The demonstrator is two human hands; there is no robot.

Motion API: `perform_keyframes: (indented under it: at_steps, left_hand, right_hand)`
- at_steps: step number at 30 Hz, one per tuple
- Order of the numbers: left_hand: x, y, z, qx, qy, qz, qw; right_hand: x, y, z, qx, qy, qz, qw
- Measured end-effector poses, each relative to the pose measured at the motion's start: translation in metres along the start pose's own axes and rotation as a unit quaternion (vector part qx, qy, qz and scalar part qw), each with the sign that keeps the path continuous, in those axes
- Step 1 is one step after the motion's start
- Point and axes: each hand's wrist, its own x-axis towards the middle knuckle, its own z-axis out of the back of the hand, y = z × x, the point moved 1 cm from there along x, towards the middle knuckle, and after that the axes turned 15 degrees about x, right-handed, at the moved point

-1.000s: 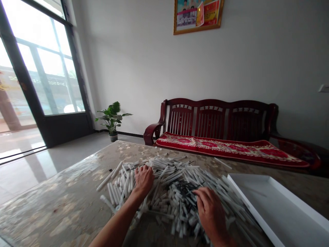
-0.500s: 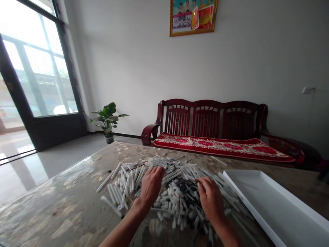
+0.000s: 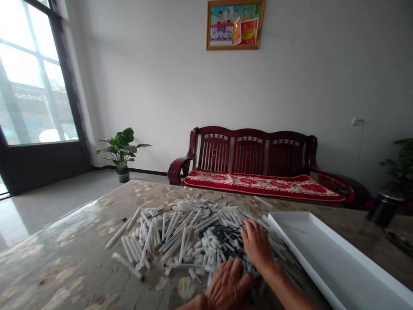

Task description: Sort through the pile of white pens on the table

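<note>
A heap of pen parts is spread over the table. White tubes like pen barrels [image 3: 174,226] lie on its left and far side, short translucent white caps [image 3: 211,243] in the middle, and thin black pieces [image 3: 230,237] beside them. My left hand [image 3: 227,282] is low at the heap's near edge, fingers curled down by the caps; its fingertips and anything in them are hidden. Over the right side of the heap, my right hand [image 3: 256,243] reaches to the black pieces, its fingers loosely bent and apart from the thumb. I see nothing held in it.
A shallow white tray [image 3: 309,254] stands right of the heap on the stone-patterned table [image 3: 74,254]. A dark cylindrical container [image 3: 383,209] is at the far right. Behind the table are a wooden bench [image 3: 248,148] and a potted plant [image 3: 122,150].
My left hand has moved from the heap's middle toward me and to the right, uncovering tubes there. The right hand stays by the black pieces. The view has turned slightly right.
</note>
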Motion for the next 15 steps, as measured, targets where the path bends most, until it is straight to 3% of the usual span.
perform_keyframes:
  at_steps: [8, 15]
  left_hand:
    - [0.016, 0.009, 0.013, 0.046, -0.013, -0.014, 0.999]
    - [0.036, 0.009, 0.015, 0.051, -0.024, -0.005, 0.998]
  right_hand:
    - [-0.033, -0.022, -0.002, -0.041, -0.022, 0.077, 0.996]
    - [-0.032, -0.047, -0.001, -0.038, 0.005, 0.090, 0.995]
